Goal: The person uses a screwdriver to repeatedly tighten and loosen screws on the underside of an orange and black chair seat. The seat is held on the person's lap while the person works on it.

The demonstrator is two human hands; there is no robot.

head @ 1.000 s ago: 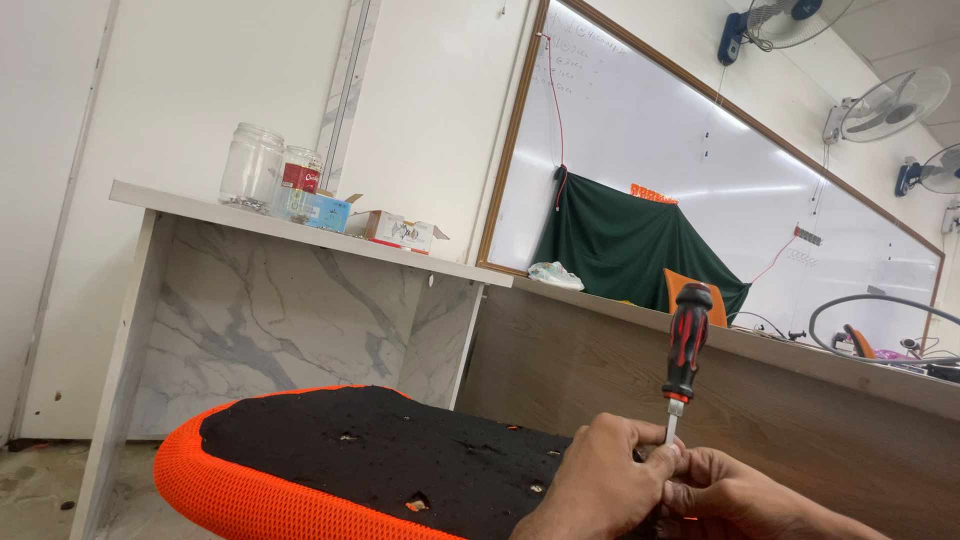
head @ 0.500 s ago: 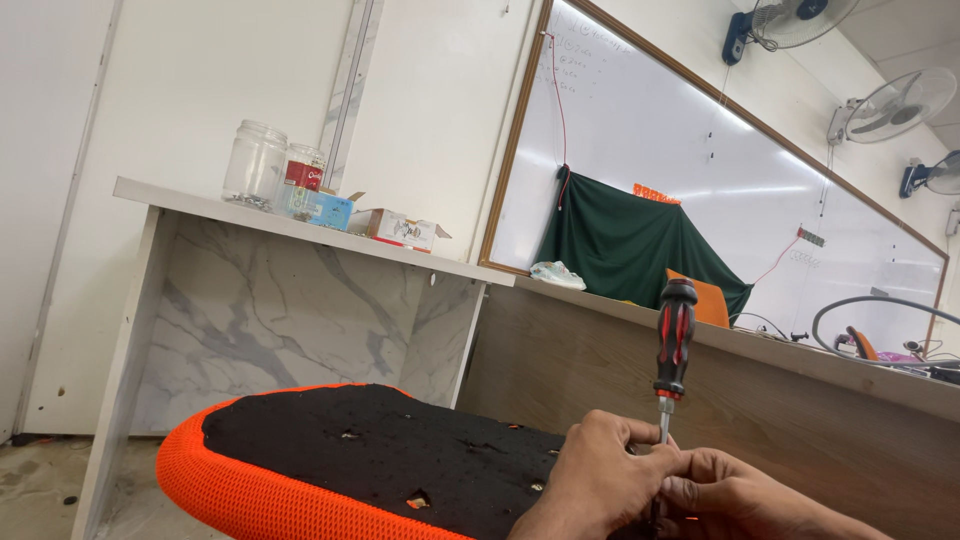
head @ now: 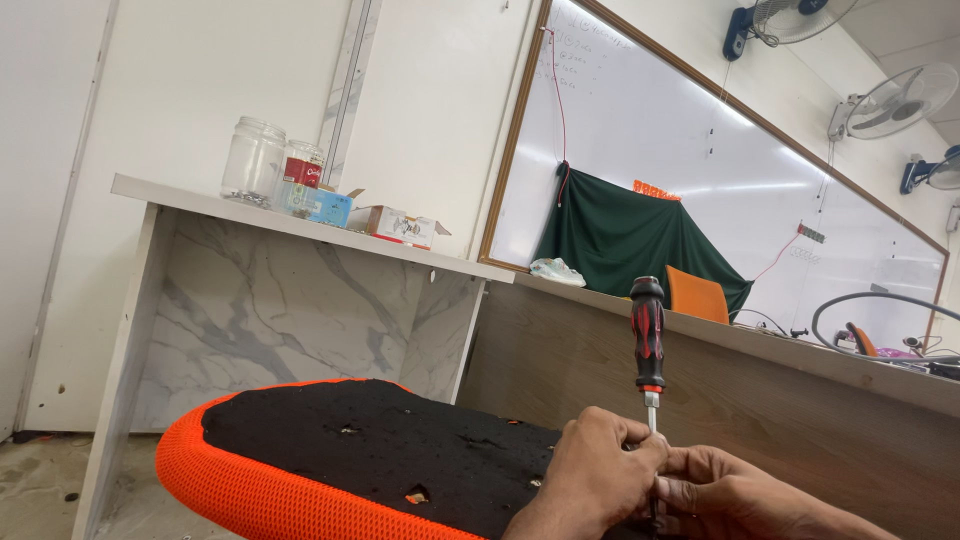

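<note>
Room: whiteboard (head: 700, 150) leaning along the wall, green cloth (head: 630, 240) draping below it, jars (head: 255, 160) and small boxes sitting on a marble-patterned shelf (head: 300, 225).
Surface: upturned seat pad (head: 350, 460), black underside facing up, orange mesh rim wrapping round.
Left hand (head: 595, 480): closing narrowly, pinching the screwdriver (head: 648, 345) shaft low down.
Right hand (head: 730, 495): curling beside it, touching the same shaft; grip partly hidden.
Screwdriver: standing upright, red-and-black handle rising free, tip hidden behind fingers.
Risk: probably tipping or slipping off, with nothing steadying the handle.
</note>
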